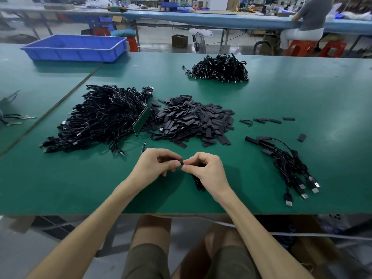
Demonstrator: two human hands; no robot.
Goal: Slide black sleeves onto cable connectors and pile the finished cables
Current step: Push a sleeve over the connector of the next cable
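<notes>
Both hands meet low over the green desk (302, 101), near its front edge. The left hand (159, 164) pinches a black sleeve (182, 163) between thumb and fingertips. The right hand (205, 170) pinches the cable (197, 183) end against it, with the cord dangling under the palm. The sleeve pile (193, 119) lies just ahead, the unsleeved cable heap (100, 117) is to its left, and the finished cables (287, 164) are at right. A mark on one plug there is too small for me to read.

Bright, even overhead light; soft shadows, blurred background, wide-angle bending at edges.
</notes>
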